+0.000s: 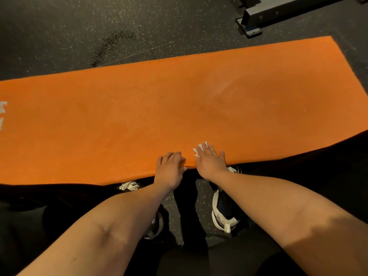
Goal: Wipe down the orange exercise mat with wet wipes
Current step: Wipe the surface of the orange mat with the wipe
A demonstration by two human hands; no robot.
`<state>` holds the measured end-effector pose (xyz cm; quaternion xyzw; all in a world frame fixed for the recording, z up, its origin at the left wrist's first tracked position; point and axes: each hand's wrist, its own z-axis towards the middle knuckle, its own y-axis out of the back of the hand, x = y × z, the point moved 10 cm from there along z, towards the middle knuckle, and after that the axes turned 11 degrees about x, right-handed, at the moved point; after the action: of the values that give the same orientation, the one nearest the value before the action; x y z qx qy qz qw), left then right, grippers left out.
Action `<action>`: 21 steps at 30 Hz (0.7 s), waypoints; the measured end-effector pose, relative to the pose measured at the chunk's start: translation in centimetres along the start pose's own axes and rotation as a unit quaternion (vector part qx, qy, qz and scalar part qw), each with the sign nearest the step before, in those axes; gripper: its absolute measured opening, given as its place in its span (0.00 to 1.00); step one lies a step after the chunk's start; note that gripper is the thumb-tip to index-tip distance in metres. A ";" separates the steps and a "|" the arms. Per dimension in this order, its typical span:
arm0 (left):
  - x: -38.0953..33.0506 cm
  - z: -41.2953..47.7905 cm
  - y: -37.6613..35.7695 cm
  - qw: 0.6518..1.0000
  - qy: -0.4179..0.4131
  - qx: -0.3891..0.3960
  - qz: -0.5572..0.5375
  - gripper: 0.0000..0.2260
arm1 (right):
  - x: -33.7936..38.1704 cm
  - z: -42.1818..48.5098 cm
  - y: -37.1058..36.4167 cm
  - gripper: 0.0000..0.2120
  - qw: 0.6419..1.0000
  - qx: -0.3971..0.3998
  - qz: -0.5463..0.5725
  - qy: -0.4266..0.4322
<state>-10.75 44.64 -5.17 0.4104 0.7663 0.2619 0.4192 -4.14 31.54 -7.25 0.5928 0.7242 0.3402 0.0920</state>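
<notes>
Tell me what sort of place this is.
Most likely a gym: a dark speckled rubber floor, an orange exercise mat laid on it, and the foot of a metal equipment frame at the far right.

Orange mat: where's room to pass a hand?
Free: the orange exercise mat from the white print at its left end to its far-right corner. Crowded: near edge, left hand beside right hand pressing the white wet wipe.

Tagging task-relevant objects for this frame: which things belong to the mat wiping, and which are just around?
Job: orange mat, white wipe under right hand, left hand gripping the mat's near edge.
Just around: speckled floor, grey metal frame, white shoes.
</notes>
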 end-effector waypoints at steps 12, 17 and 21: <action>3.3 -0.1 5.3 0.988 0.113 -0.051 -0.092 0.05 | 4.2 0.6 2.2 0.25 0.994 -0.054 0.089 0.037; 7.7 -1.8 8.5 0.974 0.173 -0.094 -0.113 0.05 | 9.2 1.5 2.1 0.24 0.987 -0.031 0.101 0.120; 9.4 -2.1 7.9 0.969 0.192 -0.107 -0.111 0.06 | 11.1 1.7 0.2 0.25 0.991 0.007 0.079 0.106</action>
<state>-12.27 56.63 -2.20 0.2179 0.8407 0.3682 0.3318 -6.14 42.46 -5.43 0.6091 0.6831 0.4027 -0.0165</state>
